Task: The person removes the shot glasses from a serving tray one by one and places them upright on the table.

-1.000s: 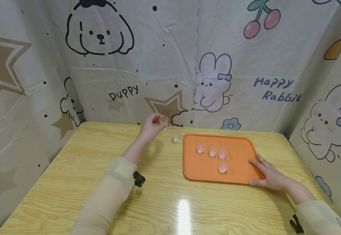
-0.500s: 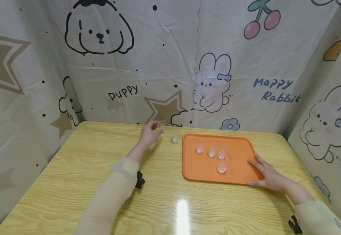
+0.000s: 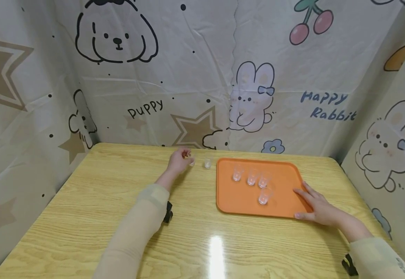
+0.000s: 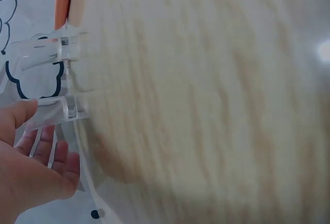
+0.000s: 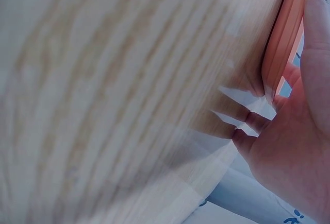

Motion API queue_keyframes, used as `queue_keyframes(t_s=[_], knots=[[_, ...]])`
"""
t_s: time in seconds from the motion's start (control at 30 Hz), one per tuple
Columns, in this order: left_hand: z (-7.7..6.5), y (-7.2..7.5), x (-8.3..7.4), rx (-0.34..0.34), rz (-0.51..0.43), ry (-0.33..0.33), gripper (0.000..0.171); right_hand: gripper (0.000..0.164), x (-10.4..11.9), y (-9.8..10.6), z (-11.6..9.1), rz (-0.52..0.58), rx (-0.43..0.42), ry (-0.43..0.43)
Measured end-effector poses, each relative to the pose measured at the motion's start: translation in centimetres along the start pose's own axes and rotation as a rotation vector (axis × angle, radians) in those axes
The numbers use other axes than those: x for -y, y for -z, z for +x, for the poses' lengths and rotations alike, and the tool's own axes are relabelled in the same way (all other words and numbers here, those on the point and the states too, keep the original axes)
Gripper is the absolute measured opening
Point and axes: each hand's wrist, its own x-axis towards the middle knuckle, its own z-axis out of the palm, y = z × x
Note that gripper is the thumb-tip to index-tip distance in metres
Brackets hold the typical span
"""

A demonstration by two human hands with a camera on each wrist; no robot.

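Note:
My left hand (image 3: 179, 161) pinches a small clear shot glass (image 4: 54, 112) between thumb and fingers, low over the back of the table. In the left wrist view the glass's base is right at the tabletop. Just right of it stands another clear shot glass (image 3: 207, 164). An orange tray (image 3: 237, 205) lies to the right with several upright shot glasses (image 3: 251, 179) on it. Spread over the tray's right end, my right hand (image 3: 322, 209) touches the rim with relaxed fingers, the thumb (image 3: 304, 216) at the front right corner.
The wooden table (image 3: 174, 244) runs back to a printed cloth (image 3: 146, 128) hanging behind it, with more cloth along both sides. A bright light reflection (image 3: 217, 255) shows on the tabletop near the front.
My left hand has lowered the shot glass from above the table's back edge down to the surface, left of the standing glass. The right hand and the tray stay where they were.

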Motion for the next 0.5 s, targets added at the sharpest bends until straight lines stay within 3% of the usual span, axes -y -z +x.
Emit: queue_keyframes(t_s=[0.27,0.5], knots=[[-0.04,-0.11,-0.07,0.003,0.006,0.018,0.042,0.083,0.03,-0.02,0.02,0.006,0.000,-0.005],[-0.08,0.67,-0.51,0.035,-0.038,0.042,0.061,0.082,-0.01,-0.08,-0.01,0.003,0.002,-0.007]])
